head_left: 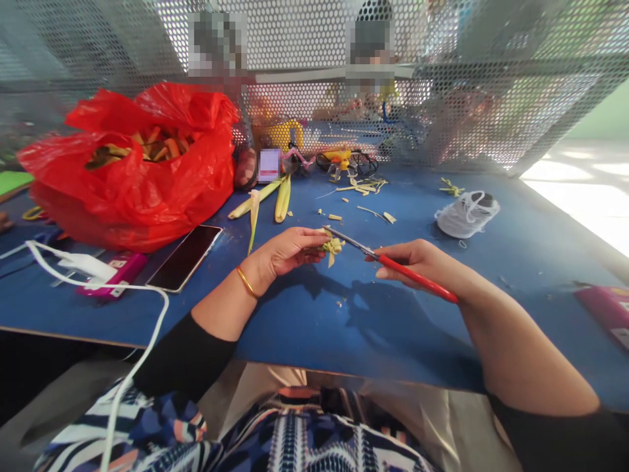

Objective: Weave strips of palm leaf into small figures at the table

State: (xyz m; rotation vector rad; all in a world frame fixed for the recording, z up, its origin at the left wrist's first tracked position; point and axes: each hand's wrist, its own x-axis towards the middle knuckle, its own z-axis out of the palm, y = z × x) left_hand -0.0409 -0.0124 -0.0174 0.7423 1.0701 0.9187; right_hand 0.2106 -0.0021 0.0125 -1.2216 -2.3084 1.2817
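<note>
Pinching a small yellow-green leaf piece [334, 246] between thumb and fingers, the left hand [292, 250] holds it just above the blue table [304, 321], in front of the body. The right hand [413, 257] grasps red-handled scissors [417, 278], their metal blades [351, 240] lying across the upper side of the piece. Whether the blades touch it, or stand slightly apart, I cannot tell.

Trimming seems to be the step in hand, and on something this small it calls for short snips near the tips rather than 1 deep bite. The left fingertips sit very close to the cutting line, so the grip should stay well back, leaving only the part to be cut beyond it. A firm but light pinch would probably serve best, since the folded leaf looks easy to crush or pull loose. Turning the piece to meet the scissors should be steadier than twisting the right wrist.

Small offcuts [335, 217] lie beyond the hands, near 2 thick pale leaf pods [282, 200]. To the left sit a red plastic bag [196, 190] and a dark phone [187, 259]; a white thread bundle [466, 215] rests to the right, well apart from the blades.
</note>
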